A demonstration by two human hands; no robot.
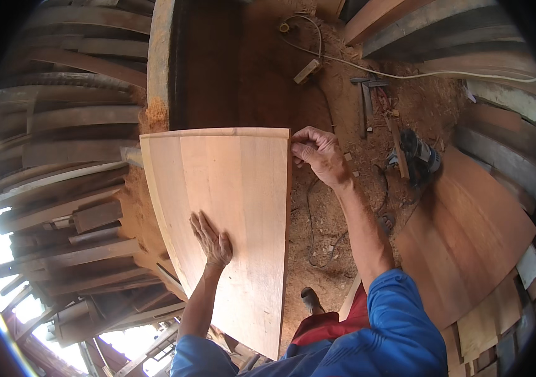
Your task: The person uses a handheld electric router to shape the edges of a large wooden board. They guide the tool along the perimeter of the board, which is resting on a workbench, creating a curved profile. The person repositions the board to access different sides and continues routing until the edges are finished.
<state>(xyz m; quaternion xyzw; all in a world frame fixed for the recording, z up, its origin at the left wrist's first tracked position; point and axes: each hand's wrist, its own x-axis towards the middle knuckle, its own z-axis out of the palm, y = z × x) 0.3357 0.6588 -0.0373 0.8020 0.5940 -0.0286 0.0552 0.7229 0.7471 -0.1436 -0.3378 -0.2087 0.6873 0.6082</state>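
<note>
A pale wooden panel (252,207), made of several boards joined side by side, lies before me in the middle of the view. My left hand (211,242) rests flat on its face, fingers stretched out and pointing away from me. At the far right corner my right hand (319,156) is closed with bent fingers and thumb at the panel's edge. Part of those fingertips is hidden against the edge.
Hammers (365,107) and a power tool (417,154) lie on the dusty floor at right, near a cable with a socket block (307,71). A second wooden panel (469,217) leans at right. Stacked planks (79,116) line the left; a beam (160,60) runs beyond the panel.
</note>
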